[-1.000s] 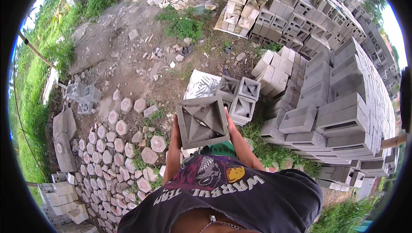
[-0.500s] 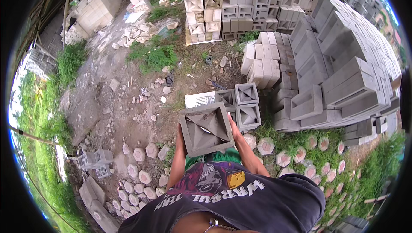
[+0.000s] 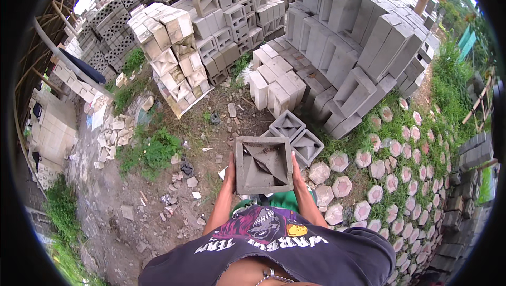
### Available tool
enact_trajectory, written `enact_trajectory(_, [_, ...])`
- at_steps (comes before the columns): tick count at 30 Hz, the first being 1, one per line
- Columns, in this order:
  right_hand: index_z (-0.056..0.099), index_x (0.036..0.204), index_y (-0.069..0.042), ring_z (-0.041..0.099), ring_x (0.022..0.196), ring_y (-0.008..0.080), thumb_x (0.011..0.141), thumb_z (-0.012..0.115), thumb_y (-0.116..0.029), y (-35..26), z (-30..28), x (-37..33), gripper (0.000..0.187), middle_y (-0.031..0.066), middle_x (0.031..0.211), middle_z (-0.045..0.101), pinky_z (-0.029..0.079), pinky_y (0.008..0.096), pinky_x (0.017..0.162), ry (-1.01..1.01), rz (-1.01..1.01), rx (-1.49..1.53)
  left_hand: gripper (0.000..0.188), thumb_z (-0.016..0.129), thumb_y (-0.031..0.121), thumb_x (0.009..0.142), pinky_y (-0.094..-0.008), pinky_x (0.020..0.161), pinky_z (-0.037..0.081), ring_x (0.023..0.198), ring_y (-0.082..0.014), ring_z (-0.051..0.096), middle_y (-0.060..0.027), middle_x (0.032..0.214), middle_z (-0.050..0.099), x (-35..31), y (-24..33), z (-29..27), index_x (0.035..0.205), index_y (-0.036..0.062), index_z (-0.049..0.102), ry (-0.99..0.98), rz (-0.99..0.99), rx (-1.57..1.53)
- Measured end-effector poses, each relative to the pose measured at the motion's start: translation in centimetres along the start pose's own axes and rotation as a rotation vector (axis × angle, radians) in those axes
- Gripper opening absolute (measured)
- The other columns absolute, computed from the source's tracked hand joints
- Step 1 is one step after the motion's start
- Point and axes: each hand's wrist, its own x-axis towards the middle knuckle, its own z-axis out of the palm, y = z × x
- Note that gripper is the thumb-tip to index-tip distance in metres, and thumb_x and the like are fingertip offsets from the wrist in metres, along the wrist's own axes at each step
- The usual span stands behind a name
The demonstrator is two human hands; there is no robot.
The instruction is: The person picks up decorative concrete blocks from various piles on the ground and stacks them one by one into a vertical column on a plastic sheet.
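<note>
Holding a block (image 3: pixel 263 165) out in front of the body, left hand (image 3: pixel 229 174) on one side, right hand (image 3: pixel 298 174) on the other!
Both hands are pressed inward with the block clamped between them, up off the ground; whether fingers hook underneath, I cannot tell. Here's the danger: if it's all side pressure, a dusty wall could let it slide, and a dropped corner could chip against the lower blocks (image 3: pixel 307 147) just beyond. Footing too: the pavers (image 3: pixel 375 194) at right have grassy gaps that could catch a toe. Outward, it's open air: dirt (image 3: pixel 158 233) to the left, rubble (image 3: pixel 112 141) past it, a pale stack (image 3: pixel 173 58) ahead, a big grey stack (image 3: pixel 337 46) at right, bushes (image 3: pixel 150 154) between.
</note>
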Motion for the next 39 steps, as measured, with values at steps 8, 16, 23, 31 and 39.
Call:
enact_trajectory(8, [0.041,0.139,-0.003,0.050,0.119,0.0244,0.097,0.033,-0.056,7.3,-0.1,-3.3,0.068,0.0132,0.135,0.048,0.040,0.0363,0.102,0.220,-0.075,0.154,0.087,0.034,0.073,0.087,-0.0362,0.097,0.040,0.112,-0.0249,0.054,-0.0179,0.124,0.058,1.7,-0.6,-3.6,0.126,-0.0023,0.056,-0.119,-0.113,0.265])
enact_trajectory(16, [0.037,0.140,-0.002,0.050,0.121,0.0263,0.096,0.034,-0.058,9.1,-0.6,-7.0,0.072,0.0150,0.136,0.048,0.041,0.0375,0.102,0.373,-0.182,0.277,0.088,0.034,0.072,0.088,-0.0358,0.094,0.040,0.110,-0.0252,0.053,-0.0193,0.121,0.059,3.6,-1.9,-2.1,0.124,-0.0043,0.057,-0.234,-0.190,0.498])
enact_trajectory(23, [0.036,0.141,-0.003,0.050,0.123,0.0274,0.098,0.030,-0.053,8.2,-2.7,-9.6,0.066,0.0159,0.138,0.045,0.040,0.0399,0.104,0.482,-0.137,0.312,0.088,0.034,0.072,0.088,-0.0357,0.094,0.041,0.108,-0.0261,0.055,-0.0185,0.118,0.061,4.5,-5.3,1.1,0.125,-0.0048,0.056,-0.286,-0.281,0.576])
enact_trajectory(31, [0.034,0.142,-0.003,0.050,0.123,0.0298,0.095,0.027,-0.062,9.0,-6.0,-10.0,0.076,0.0158,0.138,0.047,0.039,0.0420,0.105,0.500,-0.005,0.403,0.083,0.036,0.069,0.090,-0.0337,0.090,0.042,0.101,-0.0218,0.056,-0.0150,0.111,0.063,4.1,-6.9,3.6,0.120,-0.0058,0.058,-0.228,-0.377,0.578])
enact_trajectory(39, [0.033,0.143,-0.003,0.049,0.123,0.0295,0.091,0.033,-0.067,10.4,-11.1,-6.5,0.083,0.0163,0.137,0.047,0.040,0.0412,0.103,0.548,0.233,0.422,0.089,0.030,0.071,0.089,-0.0365,0.091,0.042,0.103,-0.0259,0.058,-0.0202,0.112,0.063,7.8,-13.8,2.2,0.117,-0.0085,0.060,-0.102,-0.398,0.586])
